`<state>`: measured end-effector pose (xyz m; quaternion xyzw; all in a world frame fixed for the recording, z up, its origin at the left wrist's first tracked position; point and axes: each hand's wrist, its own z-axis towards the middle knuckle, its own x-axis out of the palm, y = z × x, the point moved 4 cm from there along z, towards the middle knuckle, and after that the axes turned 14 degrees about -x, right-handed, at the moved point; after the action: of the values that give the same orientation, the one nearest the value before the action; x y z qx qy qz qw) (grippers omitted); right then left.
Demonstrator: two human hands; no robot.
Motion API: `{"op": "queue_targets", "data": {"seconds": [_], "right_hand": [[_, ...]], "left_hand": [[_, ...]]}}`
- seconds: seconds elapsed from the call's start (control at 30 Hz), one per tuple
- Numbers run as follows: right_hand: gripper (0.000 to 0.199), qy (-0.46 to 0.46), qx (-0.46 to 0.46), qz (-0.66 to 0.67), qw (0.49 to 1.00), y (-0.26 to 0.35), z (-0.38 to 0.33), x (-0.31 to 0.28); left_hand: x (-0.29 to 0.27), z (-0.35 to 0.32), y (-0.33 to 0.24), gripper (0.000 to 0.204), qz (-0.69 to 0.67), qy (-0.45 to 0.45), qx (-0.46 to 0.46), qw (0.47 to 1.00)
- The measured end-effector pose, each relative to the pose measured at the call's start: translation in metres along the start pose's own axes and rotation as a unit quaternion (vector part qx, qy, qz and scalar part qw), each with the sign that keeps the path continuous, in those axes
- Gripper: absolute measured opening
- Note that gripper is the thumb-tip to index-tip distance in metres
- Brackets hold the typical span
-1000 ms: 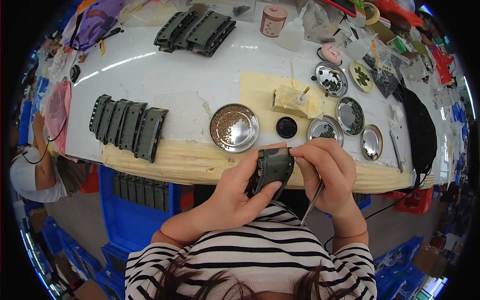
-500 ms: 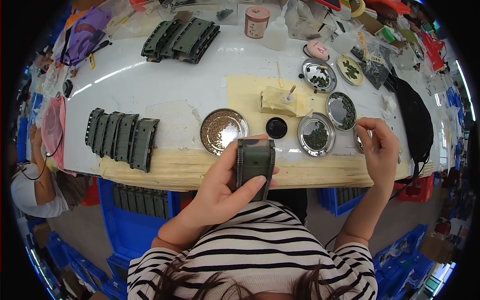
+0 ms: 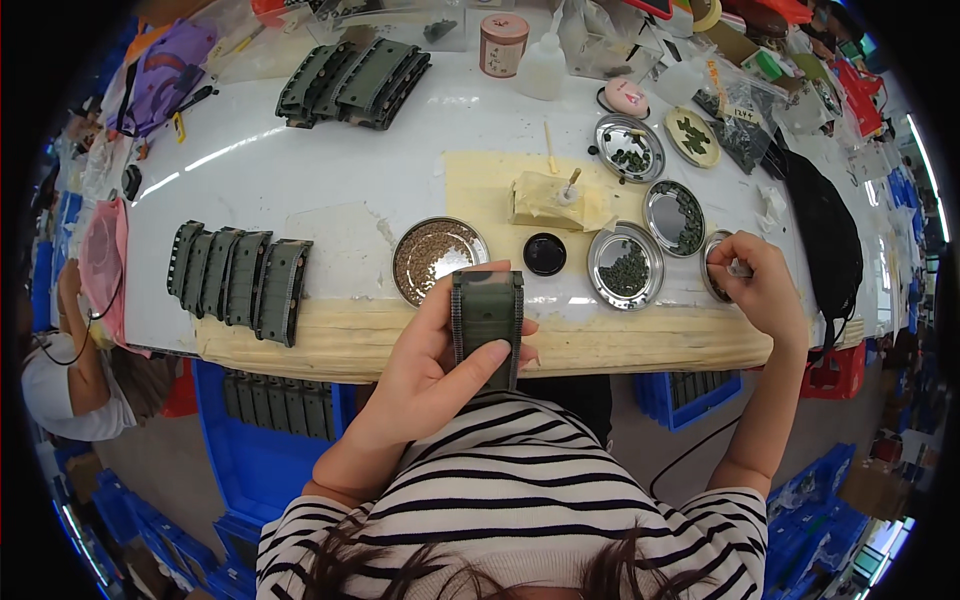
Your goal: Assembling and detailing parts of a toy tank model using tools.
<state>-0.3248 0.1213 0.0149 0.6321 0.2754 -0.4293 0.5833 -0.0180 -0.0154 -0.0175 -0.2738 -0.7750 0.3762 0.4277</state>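
My left hand (image 3: 408, 388) is wrapped around a curved green camouflage plastic piece (image 3: 487, 312) with ridged long sides, its thumb lying on the front face. It holds the piece upright before my chest, at the table's near edge. My right hand (image 3: 765, 282) reaches down into a small metal dish (image 3: 711, 243) on the right, fingers pinched together. What they grip, if anything, is hidden. Left of that hand are a metal dish of small dark green bits (image 3: 618, 237) and a second similar dish (image 3: 662, 190). A metal dish of brown bits (image 3: 440, 222) stands behind the held piece.
Similar curved pieces (image 3: 238, 278) stand in a row at left; more (image 3: 360, 82) lie farther back. A yellow-wrapped block (image 3: 535, 200), a round black container (image 3: 545, 254), a squeeze bottle (image 3: 541, 72) and a pink tin (image 3: 503, 45) share the table. A black bag (image 3: 825, 235) lies at right.
My right hand has moved down from above the dishes into the small dish at right. My left hand still holds the green piece, slightly farther left in view.
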Motion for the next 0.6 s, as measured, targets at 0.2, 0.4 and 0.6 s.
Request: {"op": "queue_targets", "data": {"seconds": [0.2, 0.4, 0.6], "right_hand": [[0.013, -0.036, -0.028, -0.039, 0.998, 0.010, -0.001, 0.004], [0.011, -0.066, -0.048, -0.055, 0.995, 0.007, -0.004, 0.007], [0.012, -0.126, -0.062, -0.056, 0.989, 0.016, -0.009, 0.000]], "left_hand": [[0.003, 0.000, -0.001, 0.062, -0.009, -0.007, 0.020, 1.000], [0.006, 0.000, -0.003, 0.065, 0.017, -0.026, 0.088, 0.996], [0.004, -0.001, 0.001, 0.021, 0.088, -0.017, 0.036, 0.995]]}}
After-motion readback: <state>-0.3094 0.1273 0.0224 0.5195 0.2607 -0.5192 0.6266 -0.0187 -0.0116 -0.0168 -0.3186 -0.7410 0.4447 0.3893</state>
